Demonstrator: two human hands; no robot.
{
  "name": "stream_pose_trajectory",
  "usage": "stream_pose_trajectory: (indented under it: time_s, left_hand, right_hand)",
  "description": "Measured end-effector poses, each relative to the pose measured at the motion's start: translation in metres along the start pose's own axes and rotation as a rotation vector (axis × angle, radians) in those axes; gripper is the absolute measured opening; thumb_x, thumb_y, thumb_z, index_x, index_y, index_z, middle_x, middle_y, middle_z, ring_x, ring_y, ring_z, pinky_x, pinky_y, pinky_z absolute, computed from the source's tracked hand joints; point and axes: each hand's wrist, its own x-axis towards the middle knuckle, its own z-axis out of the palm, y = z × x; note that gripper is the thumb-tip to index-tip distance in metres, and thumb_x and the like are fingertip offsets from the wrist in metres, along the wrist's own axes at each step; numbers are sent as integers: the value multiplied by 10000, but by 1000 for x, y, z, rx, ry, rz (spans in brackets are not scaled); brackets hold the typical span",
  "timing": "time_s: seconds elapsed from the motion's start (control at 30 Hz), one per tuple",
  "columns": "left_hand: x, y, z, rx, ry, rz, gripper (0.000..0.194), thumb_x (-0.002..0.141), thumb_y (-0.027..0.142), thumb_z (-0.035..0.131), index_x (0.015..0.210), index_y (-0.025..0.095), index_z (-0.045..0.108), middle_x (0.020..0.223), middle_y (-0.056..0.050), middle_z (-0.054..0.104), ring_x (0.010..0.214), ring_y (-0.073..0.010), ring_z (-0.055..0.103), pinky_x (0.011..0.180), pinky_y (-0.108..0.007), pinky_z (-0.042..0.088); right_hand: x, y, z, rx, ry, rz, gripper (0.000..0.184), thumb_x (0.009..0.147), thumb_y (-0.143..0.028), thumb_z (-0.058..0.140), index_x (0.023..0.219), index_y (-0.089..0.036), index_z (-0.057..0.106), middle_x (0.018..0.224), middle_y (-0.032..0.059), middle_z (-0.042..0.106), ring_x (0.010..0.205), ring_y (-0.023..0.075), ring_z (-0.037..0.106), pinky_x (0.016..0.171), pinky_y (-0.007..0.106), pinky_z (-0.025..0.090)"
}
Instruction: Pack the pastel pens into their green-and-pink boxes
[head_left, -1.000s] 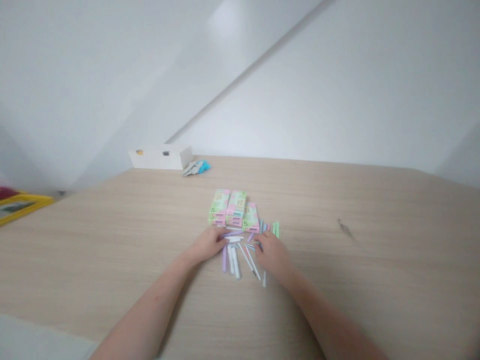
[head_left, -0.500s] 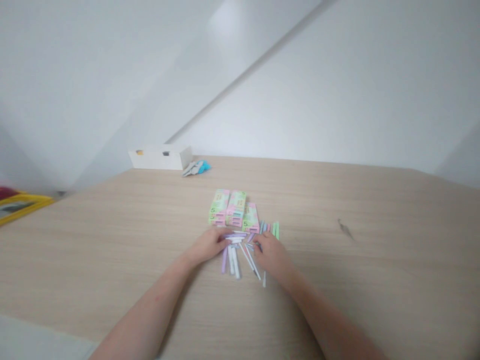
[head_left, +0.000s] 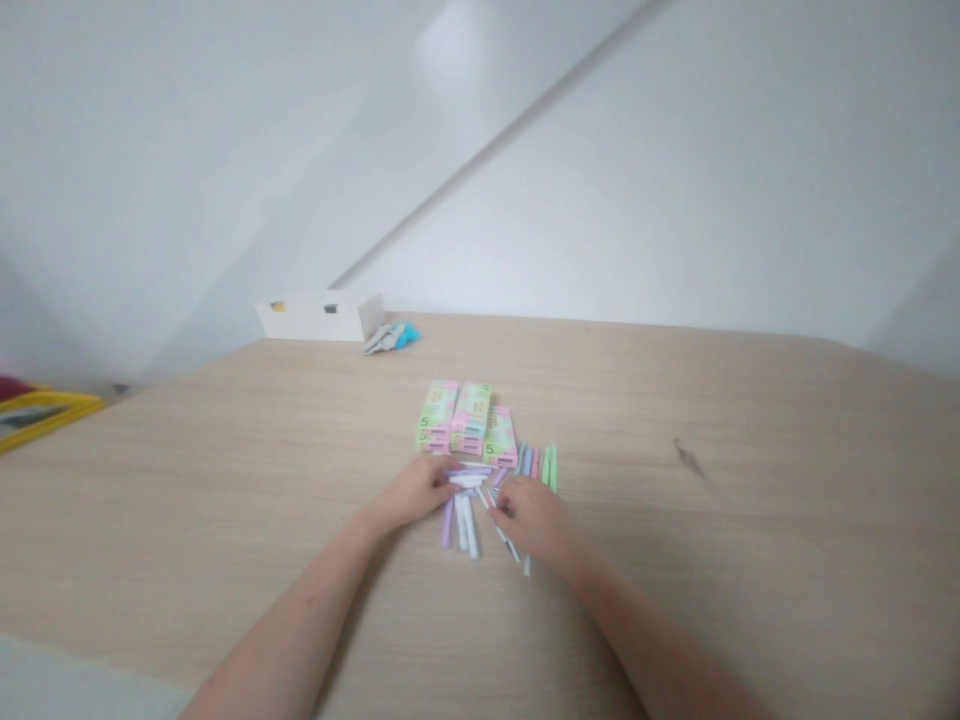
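Observation:
My left hand (head_left: 411, 490) rests on the table with its fingers curled at the left ends of several crosswise purple and white pen-like sticks (head_left: 469, 481). My right hand (head_left: 536, 515) is closed, thumb and fingers pinched over the slanted thin white sticks (head_left: 512, 550), partly covering them. Below the left fingers lie a purple stick (head_left: 447, 523) and white sticks (head_left: 466, 527), pointing toward me. Green sticks (head_left: 550, 467) and pink and blue ones lie beyond my right hand. Just behind the pile are pastel green-and-pink boxes (head_left: 472, 417) marked 5, some stacked.
A long white box (head_left: 319, 317) stands at the back left, with a crumpled grey-and-blue item (head_left: 394, 337) beside it. A small dark mark or object (head_left: 690, 457) is on the table at right. A yellow-rimmed container (head_left: 56, 412) is at the far left.
My right hand has moved slightly left and toward me, from the upper sticks onto the slanted white ones. More of the coloured sticks behind it show now. My left hand has stayed put.

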Motion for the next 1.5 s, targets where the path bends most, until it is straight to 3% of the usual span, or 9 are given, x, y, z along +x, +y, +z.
stream_pose_trajectory:
  time_s: [0.33,0.53,0.67,0.87,1.03,1.5]
  left_hand:
    - [-1,4,0,6,-17,25,245,810,298,549,989,165,650,693,-2,624,661,-151,553,629,-237,402]
    - [-1,7,-2,-4,-31,35,243,827,286,528,997,162,651,686,-3,620,691,-157,563,658,-239,415]
    - [-1,6,-1,-2,-32,40,232,827,276,517,978,156,646,673,-1,610,692,-157,562,667,-243,417]
    - [-1,6,-1,-4,-33,37,218,822,253,503,950,155,648,668,0,601,675,-152,551,662,-245,417]
    - [-1,8,-1,-6,-37,37,218,817,241,498,950,156,648,695,-2,605,667,-146,543,659,-242,416]
    - [-1,9,-1,-3,-32,24,228,811,247,498,954,154,648,748,-18,626,681,-150,549,658,-244,420]
  right_hand:
    - [1,-1,6,10,16,-34,228,883,-296,495,733,-179,621,810,36,634,798,159,559,697,246,350]
    - [6,17,-5,6,171,164,218,894,-158,409,893,-166,627,951,83,636,905,175,549,801,250,363]
    - [10,34,-6,36,208,231,287,868,-93,400,992,-163,648,1026,91,633,1000,183,537,890,254,355]
    - [10,35,3,70,186,100,277,854,-150,478,1057,-164,666,1074,99,608,1095,205,495,979,291,322]
    - [7,28,7,67,161,-23,192,844,-234,542,967,-184,680,962,74,584,989,200,503,951,317,334]
    - [5,24,11,1,207,-4,98,780,-191,548,812,-177,640,916,66,566,969,202,486,956,325,322]
